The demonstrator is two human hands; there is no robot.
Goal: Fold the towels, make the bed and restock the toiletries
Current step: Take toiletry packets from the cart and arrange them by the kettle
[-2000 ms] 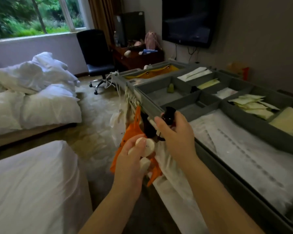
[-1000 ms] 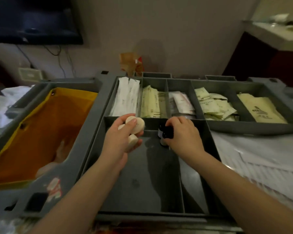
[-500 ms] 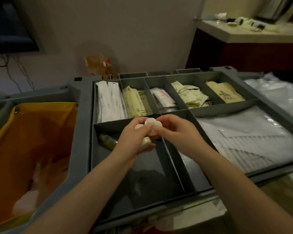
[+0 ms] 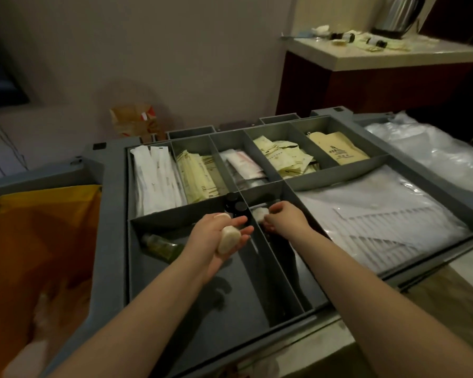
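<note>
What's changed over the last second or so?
The right hand let go of the dark bottles, now standing in the big compartment, then took one soap from the left hand and carried it right, over the narrow compartment. The left hand still holds two soaps.

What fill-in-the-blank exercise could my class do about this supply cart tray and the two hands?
The round soap is held in the person's ___ hand.
The right hand pinches a small ___ item.
Between the two hands, farther back, stand bottles with ___ caps.
Missing words: left; white; black.
</note>
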